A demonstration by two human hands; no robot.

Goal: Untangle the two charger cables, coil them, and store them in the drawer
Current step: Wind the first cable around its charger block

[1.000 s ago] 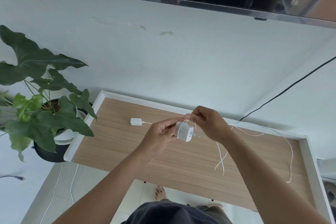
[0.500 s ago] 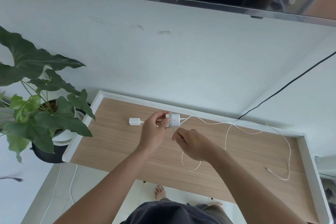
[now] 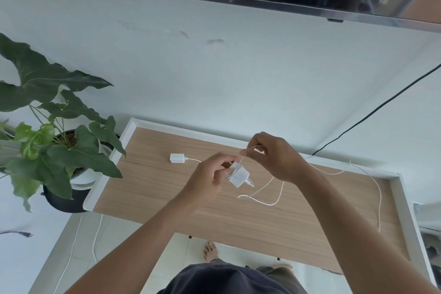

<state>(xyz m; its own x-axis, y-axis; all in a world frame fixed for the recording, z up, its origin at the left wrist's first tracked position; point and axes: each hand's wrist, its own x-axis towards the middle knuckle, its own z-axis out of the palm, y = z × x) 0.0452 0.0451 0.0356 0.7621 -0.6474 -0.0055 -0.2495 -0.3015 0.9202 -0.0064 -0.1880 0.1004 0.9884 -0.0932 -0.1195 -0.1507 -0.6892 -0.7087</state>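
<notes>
My left hand grips a white charger plug above the wooden desk top, with turns of thin white cable round the plug. My right hand pinches that white cable just above the plug; its slack loops down onto the wood and trails off to the right. A second white charger plug lies flat on the desk to the left, its cable running under my left hand. No drawer shows.
A potted plant with broad leaves stands left of the desk. A raised white rim borders the desk. A black cable runs down the wall at the right. White cords hang by the floor at lower left.
My right hand rose from below the plug to above it, carrying the cable up over it. The plug tilted in my left hand and shifted slightly right and down.
</notes>
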